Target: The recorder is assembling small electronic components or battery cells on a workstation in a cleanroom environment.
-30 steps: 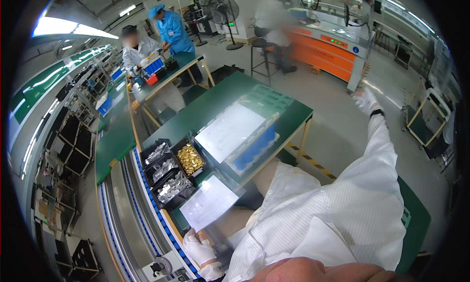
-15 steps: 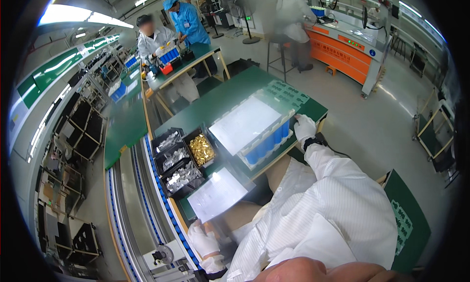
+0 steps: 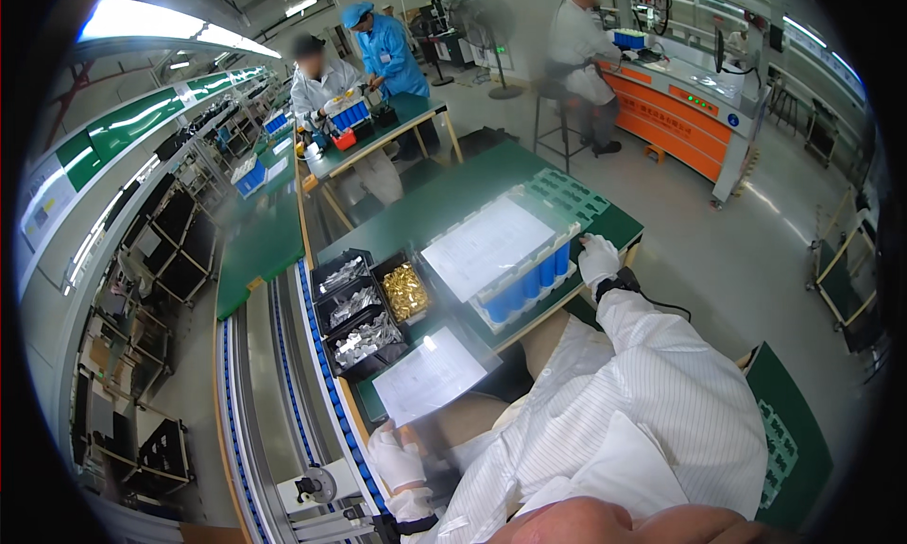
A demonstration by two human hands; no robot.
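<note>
My left hand [image 3: 395,457], in a white glove, is at the near left corner of the green table [image 3: 397,204], beside the roller edge. Its fingers look loosely apart, with nothing visible in them. Close to it lies a printed sheet in a clear sleeve [image 3: 435,374]. My right hand [image 3: 599,261], also gloved, rests at the table's right front edge, fingers loosely apart and holding nothing that I can see. Just left of it stands a blue and white crate [image 3: 529,291], with another sleeved sheet [image 3: 489,245] on top.
Black bins hold silvery metal parts [image 3: 367,340] and brass-coloured parts [image 3: 404,292]. Green cut-out sheets [image 3: 567,196] lie beyond the crate. A roller conveyor [image 3: 283,393] runs along the left. Two people work at a far table [image 3: 397,119]; another sits by an orange machine [image 3: 661,119].
The whole view has shifted slightly, so the table and its contents appear farther right and a little lower. Both hands keep about the same places at the table edges.
</note>
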